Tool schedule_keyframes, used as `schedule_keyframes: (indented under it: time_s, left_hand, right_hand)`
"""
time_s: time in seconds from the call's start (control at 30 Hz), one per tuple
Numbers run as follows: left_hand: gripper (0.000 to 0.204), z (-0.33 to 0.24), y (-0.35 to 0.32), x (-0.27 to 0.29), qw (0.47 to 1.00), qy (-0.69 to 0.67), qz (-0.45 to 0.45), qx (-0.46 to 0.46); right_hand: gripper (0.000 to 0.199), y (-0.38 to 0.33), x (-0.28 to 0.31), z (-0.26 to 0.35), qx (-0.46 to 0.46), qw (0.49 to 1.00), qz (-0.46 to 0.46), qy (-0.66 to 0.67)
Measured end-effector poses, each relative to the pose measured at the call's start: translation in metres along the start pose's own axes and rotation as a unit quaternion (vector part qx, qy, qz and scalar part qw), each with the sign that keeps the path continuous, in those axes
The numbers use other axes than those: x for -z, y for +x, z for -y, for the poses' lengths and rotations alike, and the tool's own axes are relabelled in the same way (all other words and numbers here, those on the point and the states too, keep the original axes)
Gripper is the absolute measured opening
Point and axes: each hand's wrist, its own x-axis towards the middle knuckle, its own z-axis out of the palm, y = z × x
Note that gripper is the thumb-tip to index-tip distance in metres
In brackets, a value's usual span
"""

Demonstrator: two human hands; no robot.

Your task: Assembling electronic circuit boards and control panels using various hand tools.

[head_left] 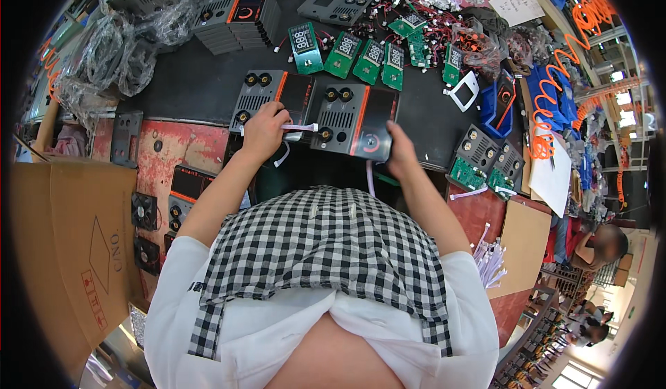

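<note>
My right hand (402, 154) grips the right edge of a grey front panel (338, 122) with brass-coloured round fittings, slots and a dark display section with an orange stripe. A white ribbon cable (370, 179) hangs below that panel. Just left of it lies a second, similar panel (258, 95), its lower part covered by my left hand (265, 131). The left fingers are closed on a white connector cable (300, 127), whose plug end reaches the right panel's left side. Another loop of white cable (282, 155) dangles under the left hand.
Green circuit boards with displays (342, 54) lie beyond the panels. A panel stack (239, 18) stands back left, near plastic bags (121, 59). Two panels with boards (474, 154) and a blue bin (501, 111) are at right. A cardboard box (76, 243) stands at left.
</note>
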Motion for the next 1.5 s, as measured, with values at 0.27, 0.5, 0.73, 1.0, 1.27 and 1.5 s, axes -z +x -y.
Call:
schedule_keyframes:
  time_s: [0.27, 0.5, 0.73, 1.0, 1.27, 1.5]
  left_hand:
    - [0.008, 0.002, -0.002, 0.005, 1.0, 0.01, -0.009, 0.012]
    - [0.008, -0.005, -0.001, 0.009, 0.999, 0.007, 0.016, 0.033]
    - [0.01, -0.034, 0.005, 0.004, 0.996, 0.015, -0.076, 0.041]
    - [0.029, -0.079, 0.003, -0.023, 0.998, -0.04, 0.016, -0.052]
    - [0.045, -0.071, 0.001, -0.027, 0.996, -0.006, 0.088, -0.024]
    - [0.042, -0.074, 0.002, -0.028, 0.996, -0.012, 0.091, -0.025]
  right_hand:
    - [0.042, 0.028, -0.015, -0.017, 0.07, 0.933, 0.002, -0.352]
    - [0.064, -0.013, 0.056, 0.017, 0.385, 0.611, -0.121, -0.681]
    - [0.084, -0.066, 0.193, 0.062, 0.254, 0.488, -0.161, -0.82]
    - [0.057, -0.057, 0.157, 0.093, 0.383, 0.567, -0.125, -0.719]
    - [0.037, -0.071, 0.1, 0.142, 0.189, 0.93, -0.059, -0.31]
    - [0.037, -0.051, 0.119, 0.14, 0.082, 0.995, -0.029, -0.046]
